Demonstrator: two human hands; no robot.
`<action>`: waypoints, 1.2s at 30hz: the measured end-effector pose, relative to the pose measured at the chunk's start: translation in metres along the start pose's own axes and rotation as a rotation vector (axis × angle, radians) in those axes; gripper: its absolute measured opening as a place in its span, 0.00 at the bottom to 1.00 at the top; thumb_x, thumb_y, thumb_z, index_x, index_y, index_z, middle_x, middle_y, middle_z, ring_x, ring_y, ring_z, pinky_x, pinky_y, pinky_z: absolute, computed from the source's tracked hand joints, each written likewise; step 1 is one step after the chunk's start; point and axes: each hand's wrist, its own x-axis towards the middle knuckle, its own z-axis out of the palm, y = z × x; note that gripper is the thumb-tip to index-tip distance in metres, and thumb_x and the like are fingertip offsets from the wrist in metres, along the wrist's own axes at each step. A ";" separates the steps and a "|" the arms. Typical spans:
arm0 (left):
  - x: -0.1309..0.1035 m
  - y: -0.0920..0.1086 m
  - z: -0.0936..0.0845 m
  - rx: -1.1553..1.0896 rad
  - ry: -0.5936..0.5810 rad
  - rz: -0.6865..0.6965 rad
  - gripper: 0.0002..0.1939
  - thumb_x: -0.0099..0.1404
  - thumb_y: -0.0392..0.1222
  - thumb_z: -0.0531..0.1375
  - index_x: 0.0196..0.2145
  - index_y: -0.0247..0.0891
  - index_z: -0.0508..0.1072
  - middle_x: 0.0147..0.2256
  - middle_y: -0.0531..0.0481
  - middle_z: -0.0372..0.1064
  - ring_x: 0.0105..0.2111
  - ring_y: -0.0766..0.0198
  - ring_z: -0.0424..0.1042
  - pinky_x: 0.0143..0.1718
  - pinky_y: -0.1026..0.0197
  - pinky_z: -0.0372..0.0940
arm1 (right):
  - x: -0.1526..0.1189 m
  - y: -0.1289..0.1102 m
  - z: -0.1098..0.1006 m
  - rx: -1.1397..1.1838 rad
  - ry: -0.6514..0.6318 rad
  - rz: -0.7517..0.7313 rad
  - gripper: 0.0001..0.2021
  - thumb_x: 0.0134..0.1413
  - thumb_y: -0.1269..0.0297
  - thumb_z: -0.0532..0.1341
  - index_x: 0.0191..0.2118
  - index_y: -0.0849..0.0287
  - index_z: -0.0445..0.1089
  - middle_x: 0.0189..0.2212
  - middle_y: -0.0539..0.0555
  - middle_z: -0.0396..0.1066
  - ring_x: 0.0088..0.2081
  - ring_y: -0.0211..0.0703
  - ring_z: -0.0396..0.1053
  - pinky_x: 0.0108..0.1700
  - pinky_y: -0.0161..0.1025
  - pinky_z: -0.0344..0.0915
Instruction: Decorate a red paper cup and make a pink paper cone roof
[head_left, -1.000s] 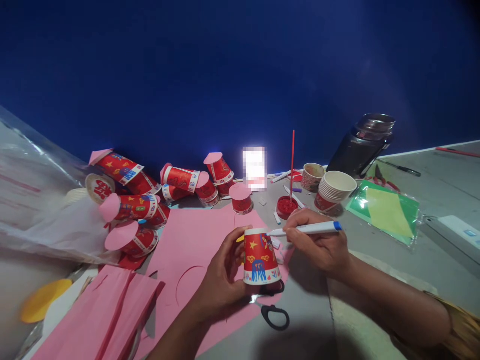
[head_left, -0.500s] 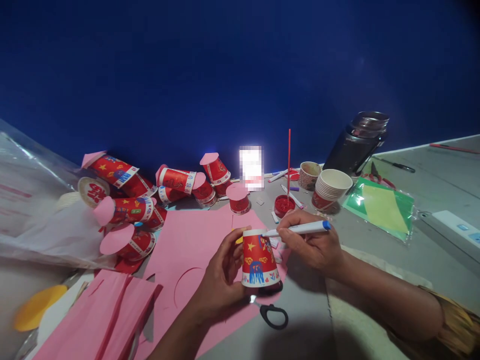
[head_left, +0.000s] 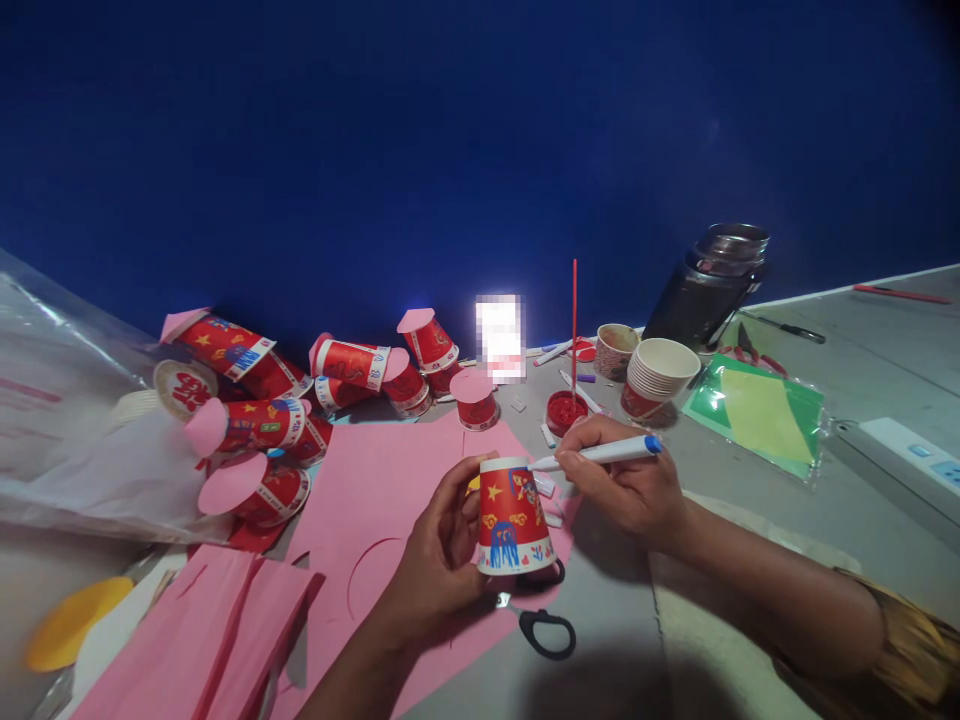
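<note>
A red paper cup (head_left: pixel 516 515) with a white rim and blue drawn marks is upside down in my left hand (head_left: pixel 442 550), whose fingers wrap its left side. Between the thumb and fingers of my right hand (head_left: pixel 626 490) is a white marker (head_left: pixel 611 452) with a blue end. The marker's tip is at the cup's upper right edge. Beneath the cup lie black-handled scissors (head_left: pixel 549 634), their blades hidden, on a pink paper sheet (head_left: pixel 360 500) that bears a drawn circle.
Decorated red cups (head_left: pixel 251 425) with pink discs are piled at the left beside a plastic bag (head_left: pixel 67 440). Toward the right are a red paint pot (head_left: pixel 564 412), stacked cups (head_left: pixel 660 372), a dark flask (head_left: pixel 701 290), a green packet (head_left: pixel 757 415) and a power strip (head_left: pixel 911 460).
The cup in my left hand has shifted slightly left and turned a little, showing more of its drawn right side. The marker's tip stays near its upper edge.
</note>
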 end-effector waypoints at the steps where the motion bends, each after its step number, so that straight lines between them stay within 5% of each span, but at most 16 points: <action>1: 0.000 0.001 0.000 0.001 -0.001 0.003 0.47 0.49 0.31 0.76 0.62 0.49 0.64 0.66 0.38 0.63 0.61 0.45 0.71 0.56 0.54 0.72 | 0.000 0.000 0.000 0.004 0.001 0.002 0.07 0.61 0.70 0.61 0.31 0.59 0.73 0.24 0.51 0.73 0.22 0.36 0.69 0.24 0.31 0.64; 21: 0.000 -0.004 -0.006 -0.043 -0.025 -0.026 0.52 0.42 0.32 0.79 0.63 0.49 0.65 0.62 0.36 0.66 0.59 0.37 0.72 0.57 0.41 0.71 | -0.001 0.000 0.000 0.002 0.004 -0.018 0.07 0.61 0.70 0.61 0.31 0.59 0.73 0.24 0.52 0.74 0.24 0.39 0.70 0.26 0.35 0.66; 31: -0.001 -0.004 -0.003 -0.087 0.054 -0.075 0.54 0.40 0.36 0.81 0.63 0.48 0.65 0.60 0.36 0.68 0.55 0.36 0.74 0.58 0.33 0.68 | 0.000 -0.006 -0.002 0.003 -0.030 -0.039 0.07 0.61 0.71 0.59 0.31 0.59 0.71 0.23 0.51 0.73 0.21 0.36 0.68 0.23 0.33 0.63; 36: 0.000 0.003 0.003 -0.072 0.055 -0.088 0.52 0.40 0.36 0.80 0.62 0.49 0.66 0.58 0.38 0.70 0.57 0.38 0.73 0.58 0.39 0.70 | 0.000 -0.006 -0.003 0.014 -0.043 -0.064 0.07 0.61 0.72 0.59 0.31 0.59 0.71 0.22 0.51 0.73 0.21 0.36 0.68 0.23 0.33 0.62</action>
